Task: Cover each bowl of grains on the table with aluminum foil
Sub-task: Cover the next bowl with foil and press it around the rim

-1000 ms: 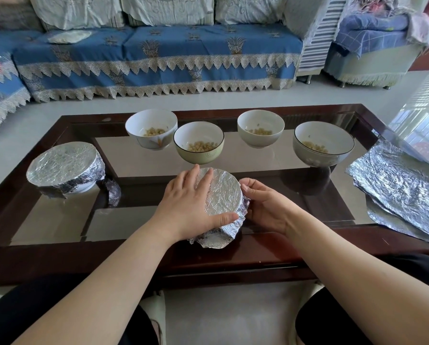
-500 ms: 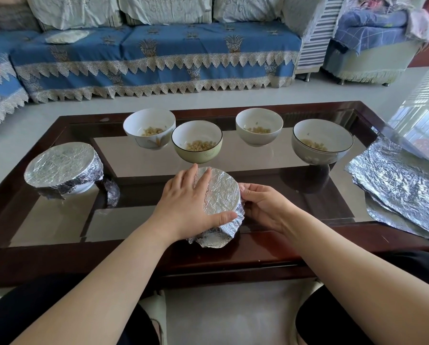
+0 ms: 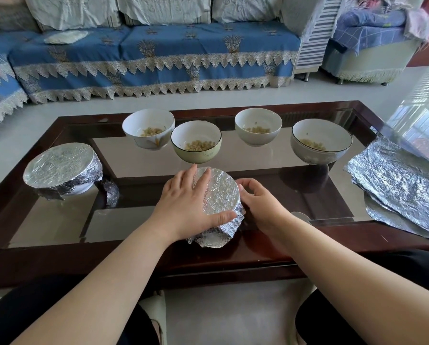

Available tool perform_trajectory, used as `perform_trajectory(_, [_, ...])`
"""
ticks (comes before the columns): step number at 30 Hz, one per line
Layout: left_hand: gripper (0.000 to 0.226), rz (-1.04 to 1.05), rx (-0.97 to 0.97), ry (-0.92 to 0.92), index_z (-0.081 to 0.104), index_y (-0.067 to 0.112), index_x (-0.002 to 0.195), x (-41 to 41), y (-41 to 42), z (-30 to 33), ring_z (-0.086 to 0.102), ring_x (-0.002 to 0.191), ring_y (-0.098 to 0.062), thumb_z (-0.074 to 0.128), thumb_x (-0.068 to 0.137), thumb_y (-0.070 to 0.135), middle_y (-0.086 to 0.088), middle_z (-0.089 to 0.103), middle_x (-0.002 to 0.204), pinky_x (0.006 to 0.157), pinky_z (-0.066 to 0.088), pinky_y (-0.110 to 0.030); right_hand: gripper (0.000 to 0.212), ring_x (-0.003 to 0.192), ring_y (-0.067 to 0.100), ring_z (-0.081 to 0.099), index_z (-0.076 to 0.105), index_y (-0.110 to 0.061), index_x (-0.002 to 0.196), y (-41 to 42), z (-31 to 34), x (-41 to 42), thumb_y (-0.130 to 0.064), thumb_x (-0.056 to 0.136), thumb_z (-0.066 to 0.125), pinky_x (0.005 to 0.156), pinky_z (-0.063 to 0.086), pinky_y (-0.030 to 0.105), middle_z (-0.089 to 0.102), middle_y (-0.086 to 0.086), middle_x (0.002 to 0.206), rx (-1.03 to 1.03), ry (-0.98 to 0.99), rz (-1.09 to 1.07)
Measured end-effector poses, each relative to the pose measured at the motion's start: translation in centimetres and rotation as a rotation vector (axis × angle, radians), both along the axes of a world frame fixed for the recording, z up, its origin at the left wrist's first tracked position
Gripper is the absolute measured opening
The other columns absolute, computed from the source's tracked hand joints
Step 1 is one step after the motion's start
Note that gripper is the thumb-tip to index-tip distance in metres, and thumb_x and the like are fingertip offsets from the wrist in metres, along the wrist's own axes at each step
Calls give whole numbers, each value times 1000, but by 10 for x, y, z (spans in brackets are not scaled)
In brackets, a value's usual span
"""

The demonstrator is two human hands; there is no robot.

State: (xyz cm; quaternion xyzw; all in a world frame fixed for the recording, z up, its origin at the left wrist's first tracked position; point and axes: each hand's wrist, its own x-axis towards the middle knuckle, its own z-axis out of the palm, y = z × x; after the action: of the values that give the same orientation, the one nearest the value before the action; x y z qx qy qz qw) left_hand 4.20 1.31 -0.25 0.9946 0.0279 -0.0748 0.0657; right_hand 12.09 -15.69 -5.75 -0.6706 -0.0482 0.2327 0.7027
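Note:
A foil-covered bowl (image 3: 220,192) stands near the front edge of the table (image 3: 233,257). My left hand (image 3: 186,202) lies flat on its foil top, thumb along the near rim. My right hand (image 3: 260,205) curls round the bowl's right side, fingertips on the foil at the rim. Another foil-covered bowl (image 3: 59,168) sits at the left. Several uncovered bowls of grains stand in a row behind: a white one (image 3: 148,128), a green one (image 3: 196,141), a second white one (image 3: 258,125) and a dark-rimmed one (image 3: 321,140).
A stack of foil sheets (image 3: 402,185) lies on the table's right end, partly over the edge. A small crumpled foil scrap (image 3: 111,192) lies next to the left covered bowl. A blue sofa (image 3: 158,53) stands beyond the table.
My right-hand fingers have shifted slightly along the bowl's right rim. The left hand stays flat on the foil top.

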Motion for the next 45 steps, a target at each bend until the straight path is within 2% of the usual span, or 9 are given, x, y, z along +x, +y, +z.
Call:
perform_trajectory(5, [128,6,-12,1,-11,31,157,1,0,-1,-11,150,-22,10,51,100,-1,-14,165,120,-1,-45,11,72,21,52,60,-7,102,-7,3,13,-2,94,55,71,44,34,62,11,86,279,323,85])
perform_trajectory(12, [127,-5,-17,-9,-10,31,156,1,1,-1,-11,151,-22,12,53,100,-1,-13,165,121,-1,-45,36,67,14,61,74,-12,83,-11,10,14,-5,100,43,64,56,25,67,3,79,343,399,230])
perform_trajectory(17, [124,-6,-16,-8,-10,31,157,0,1,-1,-11,151,-22,19,58,100,-1,-13,165,121,-1,-45,22,77,15,58,67,-7,102,-15,6,17,-11,96,46,77,55,27,63,4,87,421,477,209])
perform_trajectory(20, [128,-4,-20,-13,-9,31,157,0,1,-1,-10,151,-22,13,52,101,-1,-12,165,121,0,-45,22,85,18,64,76,-7,97,-17,7,16,-15,81,62,82,57,29,68,7,95,436,447,221])
perform_trajectory(24, [126,-4,-30,-12,-8,30,157,0,1,0,-10,150,-21,18,56,101,-1,-12,165,121,0,-45,33,85,19,67,67,-1,114,-21,7,16,-9,85,54,80,57,28,69,9,99,418,415,250])
perform_trajectory(28, [124,-7,-26,-9,-8,30,157,-1,0,1,-10,150,-21,24,60,100,-1,-12,165,121,0,-44,24,79,19,65,68,-1,103,-14,2,14,-10,83,57,80,55,28,69,9,89,366,356,197])
perform_trajectory(38, [119,-6,-18,2,-7,28,158,-1,-2,4,-11,150,-21,26,65,94,-2,-12,165,121,0,-44,14,63,20,57,63,-7,84,2,-5,-3,-16,96,60,64,50,34,63,9,75,178,112,-105])
perform_trajectory(42, [122,-9,-10,0,-8,29,157,0,0,1,-10,150,-21,21,60,97,-2,-12,165,121,1,-45,22,52,13,49,62,-7,89,3,-2,-5,-27,98,60,45,43,23,59,5,69,8,22,-111])
perform_trajectory(45, [126,-13,-5,-18,-7,29,157,1,1,-1,-9,150,-21,15,56,100,-2,-10,165,121,2,-45,22,54,13,47,61,-10,87,4,-2,-2,-29,98,57,47,42,23,56,4,69,-104,-40,-96])
